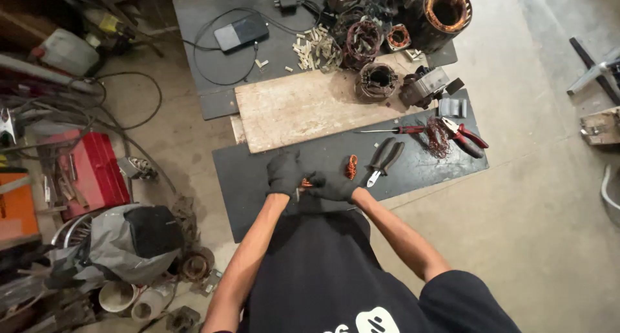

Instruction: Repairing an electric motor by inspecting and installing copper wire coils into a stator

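Observation:
Both my hands wear black gloves and meet over the dark mat point(258, 171) in front of me. My left hand point(284, 173) and my right hand point(332, 186) pinch a small bundle of copper wire point(305, 183) between them. A second small coil of copper wire point(351, 166) lies on the mat just beyond my right hand. Black-handled pliers point(384, 160) rest to the right of that coil.
A worn wooden board point(303, 107) lies beyond the mat. Farther right are a screwdriver point(394, 130), tangled wire point(438, 138) and red-handled pliers point(465, 136). Motor stators point(445, 10) crowd the back. A red toolbox point(93, 171) and clutter fill the left floor.

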